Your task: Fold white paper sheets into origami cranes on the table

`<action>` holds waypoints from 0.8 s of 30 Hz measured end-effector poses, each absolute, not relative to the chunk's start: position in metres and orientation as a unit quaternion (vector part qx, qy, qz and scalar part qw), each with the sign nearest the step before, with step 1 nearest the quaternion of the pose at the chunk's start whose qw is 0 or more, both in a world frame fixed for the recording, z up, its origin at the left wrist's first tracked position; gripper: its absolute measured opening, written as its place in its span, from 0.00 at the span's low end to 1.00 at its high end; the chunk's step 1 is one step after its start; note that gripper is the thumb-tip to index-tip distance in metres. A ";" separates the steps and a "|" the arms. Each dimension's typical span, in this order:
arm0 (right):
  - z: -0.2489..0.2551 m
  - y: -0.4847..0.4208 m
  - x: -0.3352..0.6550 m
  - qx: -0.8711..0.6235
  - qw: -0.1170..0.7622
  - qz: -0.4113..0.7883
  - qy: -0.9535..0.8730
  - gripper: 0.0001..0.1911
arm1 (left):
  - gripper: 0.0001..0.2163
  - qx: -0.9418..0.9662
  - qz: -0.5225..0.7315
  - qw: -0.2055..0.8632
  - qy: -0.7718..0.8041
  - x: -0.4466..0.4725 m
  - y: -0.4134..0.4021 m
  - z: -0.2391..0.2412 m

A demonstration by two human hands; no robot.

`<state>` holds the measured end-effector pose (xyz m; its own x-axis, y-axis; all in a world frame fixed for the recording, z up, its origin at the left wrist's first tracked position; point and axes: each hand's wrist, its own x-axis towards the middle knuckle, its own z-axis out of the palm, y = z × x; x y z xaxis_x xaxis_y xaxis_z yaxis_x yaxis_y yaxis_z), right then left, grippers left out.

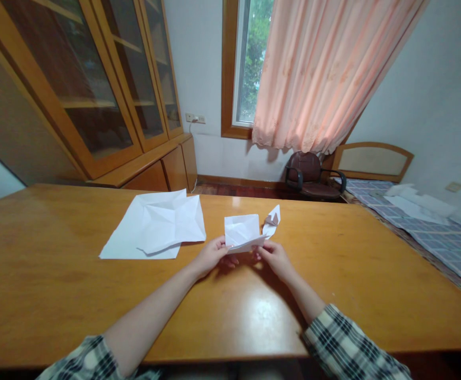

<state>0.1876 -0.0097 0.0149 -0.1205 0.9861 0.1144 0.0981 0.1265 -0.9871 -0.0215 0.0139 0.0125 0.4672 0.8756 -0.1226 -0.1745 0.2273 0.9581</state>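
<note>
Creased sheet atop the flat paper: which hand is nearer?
Left. The left hand is right of the creased sheet, apart from it; the right hand is farther right, holding the folded paper's right side.

Paper sheets (pixel 167 229) on table (pixel 56 285), left of folded paper (pixel 243 231).

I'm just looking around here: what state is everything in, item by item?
Left hand: closed on the held paper's left side
Right hand: closed on its right side
Held paper: folded, partly opened out
Small paper piece: folded
Creased sheet: unfolded, uneven
Lower sheet: flat, partly covered
Curtain: partly drawn across the window
Glass cabinet doors: shut
</note>
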 end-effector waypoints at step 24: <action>0.011 -0.012 0.180 -0.459 0.505 0.530 -0.503 0.17 | 0.20 0.531 0.456 0.602 0.384 -0.010 0.013 0.006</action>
